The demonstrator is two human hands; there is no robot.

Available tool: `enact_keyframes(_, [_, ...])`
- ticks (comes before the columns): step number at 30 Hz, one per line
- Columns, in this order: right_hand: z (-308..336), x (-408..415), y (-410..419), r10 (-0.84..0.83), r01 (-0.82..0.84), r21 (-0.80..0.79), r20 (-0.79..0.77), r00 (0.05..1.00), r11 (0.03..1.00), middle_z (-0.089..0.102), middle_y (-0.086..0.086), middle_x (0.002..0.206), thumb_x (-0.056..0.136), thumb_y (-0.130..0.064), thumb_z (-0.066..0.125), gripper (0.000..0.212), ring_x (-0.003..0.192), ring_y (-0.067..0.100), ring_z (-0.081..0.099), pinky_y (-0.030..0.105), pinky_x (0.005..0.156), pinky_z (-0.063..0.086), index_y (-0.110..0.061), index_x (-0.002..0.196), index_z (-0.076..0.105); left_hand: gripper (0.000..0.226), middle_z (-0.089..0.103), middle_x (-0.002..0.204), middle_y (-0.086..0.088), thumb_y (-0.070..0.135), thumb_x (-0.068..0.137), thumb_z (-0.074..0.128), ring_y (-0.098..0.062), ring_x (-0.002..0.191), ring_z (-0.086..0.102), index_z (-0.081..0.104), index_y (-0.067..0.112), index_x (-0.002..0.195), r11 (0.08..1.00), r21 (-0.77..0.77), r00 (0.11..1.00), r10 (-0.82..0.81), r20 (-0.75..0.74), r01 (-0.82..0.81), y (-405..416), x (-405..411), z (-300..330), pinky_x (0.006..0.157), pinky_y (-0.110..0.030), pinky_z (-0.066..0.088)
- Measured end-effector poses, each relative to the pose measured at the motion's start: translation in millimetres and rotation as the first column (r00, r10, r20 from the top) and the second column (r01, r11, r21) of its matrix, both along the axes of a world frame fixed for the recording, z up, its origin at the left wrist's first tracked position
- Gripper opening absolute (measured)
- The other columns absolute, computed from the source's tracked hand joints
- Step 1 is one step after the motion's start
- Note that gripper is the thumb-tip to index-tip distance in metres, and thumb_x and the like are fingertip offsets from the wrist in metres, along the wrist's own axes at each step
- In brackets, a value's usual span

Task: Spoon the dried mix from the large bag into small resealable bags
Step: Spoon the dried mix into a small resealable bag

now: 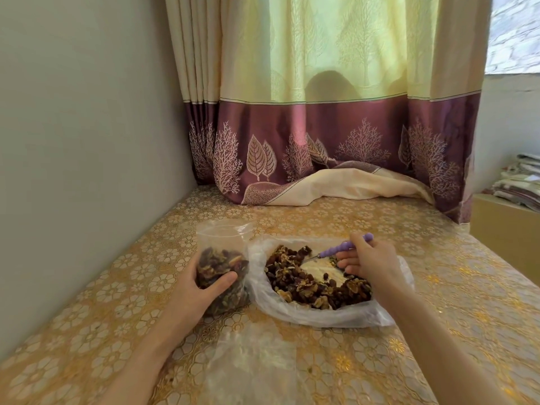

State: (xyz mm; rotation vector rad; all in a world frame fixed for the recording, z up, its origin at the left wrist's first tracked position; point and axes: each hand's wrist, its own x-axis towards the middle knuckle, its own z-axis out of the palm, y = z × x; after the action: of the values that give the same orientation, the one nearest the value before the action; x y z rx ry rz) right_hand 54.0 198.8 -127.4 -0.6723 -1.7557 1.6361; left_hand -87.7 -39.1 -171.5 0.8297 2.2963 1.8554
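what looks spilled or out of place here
Nothing spilled: the dried mix stays inside the large bag and small bag. Only the curtain hem lies bunched on the tabletop.

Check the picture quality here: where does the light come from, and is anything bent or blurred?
Head view: daylight glows through the curtain, backlighting the scene; wide-angle bending curves the wall and the table edges; the hands and both bags are sharp; the empty bags at the bottom look soft.
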Motion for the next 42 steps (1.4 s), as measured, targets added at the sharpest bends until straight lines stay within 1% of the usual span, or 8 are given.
enact_keyframes(5, [-1, 4, 5, -0.067, 0.067, -0.060, 0.000, 0.998, 0.996, 0.065, 0.002, 0.048, 0.099, -0.016, 0.046, 0.059, 0.040, 0.006, 0.058, 0.014, 0.041, 0.048, -0.010, 0.044, 0.068, 0.075, 0.060, 0.105, 0.019, 0.054, 0.053, 0.072, 0.013, 0.087, 0.057, 0.046, 0.037, 0.121, 1.000, -0.012, 1.000, 0.005, -0.009, -0.005, 0, 0, 0, 0.061, -0.006, 0.045])
enact_keyframes(8, [1, 6, 12, -0.144, 0.143, -0.134, 0.002, 0.990, 0.981, 0.066, 0.003, 0.050, 0.098, -0.014, 0.047, 0.037, 0.045, 0.009, 0.062, 0.015, 0.042, 0.049, -0.003, 0.068, 0.064, 0.073, 0.060, 0.104, 0.019, 0.055, 0.052, 0.072, 0.016, 0.086, 0.056, 0.047, 0.040, 0.118, 1.000, -0.019, 1.000, -0.004, -0.019, 0.003, 0, 2, 1, 0.060, -0.006, 0.046])
enact_keyframes(15, [16, 10, 8, -0.136, 0.121, -0.201, -0.061, 0.989, 0.972, 0.068, 0.006, 0.054, 0.097, -0.011, 0.045, 0.033, 0.051, 0.012, 0.061, 0.015, 0.044, 0.050, 0.001, 0.072, 0.064, 0.062, 0.059, 0.101, 0.022, 0.055, 0.051, 0.073, 0.014, 0.086, 0.054, 0.045, 0.049, 0.106, 0.997, -0.082, 0.999, -0.004, -0.053, -0.001, 0, 4, 5, 0.066, -0.011, 0.040])
enact_keyframes(21, [43, 3, -12, -0.098, 0.060, -0.168, -0.233, 0.968, 0.984, 0.067, 0.003, 0.051, 0.098, -0.016, 0.045, 0.040, 0.045, 0.007, 0.059, 0.016, 0.047, 0.049, -0.003, 0.065, 0.063, 0.075, 0.059, 0.104, 0.019, 0.051, 0.052, 0.074, 0.015, 0.088, 0.055, 0.044, 0.037, 0.120, 0.995, -0.100, 0.996, -0.017, -0.084, 0.009, 1, 6, 7, 0.064, -0.006, 0.042])
enact_keyframes(25, [58, -8, -30, -0.052, -0.010, -0.181, -0.333, 0.942, 0.983, 0.068, 0.006, 0.056, 0.098, -0.019, 0.048, 0.036, 0.047, 0.008, 0.061, 0.015, 0.046, 0.050, -0.001, 0.072, 0.064, 0.074, 0.058, 0.104, 0.022, 0.051, 0.052, 0.074, 0.020, 0.087, 0.052, 0.041, 0.042, 0.118, 0.993, -0.115, 0.997, -0.035, -0.064, 0.028, 0, 6, 7, 0.064, -0.004, 0.040])
enact_keyframes(32, [63, -21, -58, 0.171, -0.175, 0.021, -0.355, 0.919, 0.984, 0.070, 0.005, 0.058, 0.098, -0.017, 0.047, 0.052, 0.053, 0.012, 0.064, 0.016, 0.049, 0.051, -0.013, 0.052, 0.070, 0.068, 0.056, 0.102, 0.030, 0.057, 0.058, 0.068, 0.024, 0.085, 0.050, 0.040, 0.046, 0.118, 0.991, -0.129, 0.998, -0.022, -0.051, 0.016, 0, 4, 5, 0.068, -0.005, 0.038])
enact_keyframes(36, [64, -18, -63, 0.356, -0.311, 0.190, -0.297, 0.886, 0.931, 0.072, 0.002, 0.063, 0.097, -0.012, 0.047, 0.052, 0.058, 0.011, 0.065, 0.018, 0.054, 0.054, -0.030, 0.058, 0.075, 0.057, 0.059, 0.102, 0.028, 0.057, 0.058, 0.068, 0.018, 0.090, 0.054, 0.044, 0.049, 0.108, 0.992, -0.119, 0.999, -0.032, -0.034, 0.027, 0, 2, 4, 0.071, -0.007, 0.040])
enact_keyframes(42, [67, -10, -49, 0.331, -0.283, 0.188, -0.328, 0.884, 0.941, 0.074, 0.004, 0.070, 0.095, -0.010, 0.048, 0.046, 0.061, 0.013, 0.066, 0.018, 0.053, 0.053, -0.022, 0.061, 0.076, 0.055, 0.060, 0.104, 0.024, 0.057, 0.054, 0.071, 0.012, 0.094, 0.055, 0.047, 0.049, 0.103, 0.996, -0.075, 0.999, -0.044, 0.008, 0.045, 0, 2, 3, 0.078, -0.014, 0.044])
